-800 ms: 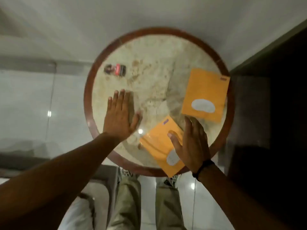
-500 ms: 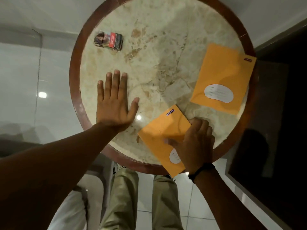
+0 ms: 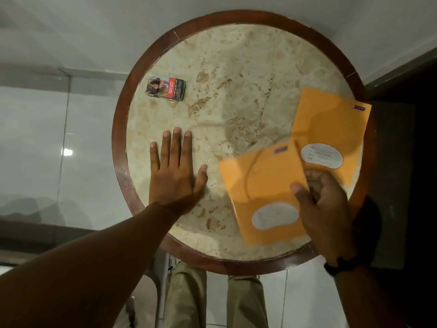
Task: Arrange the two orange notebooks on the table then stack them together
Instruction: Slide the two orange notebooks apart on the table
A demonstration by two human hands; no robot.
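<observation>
Orange and thin, the near notebook bends at five o'clock on the bench, pinched by the right hand at its edge, overlapping the far notebook; left hand spread flat.

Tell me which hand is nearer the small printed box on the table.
Left. The left hand lies flat on the table, just below the small printed box. The right hand is across the table, its grip on the near orange notebook.
</observation>
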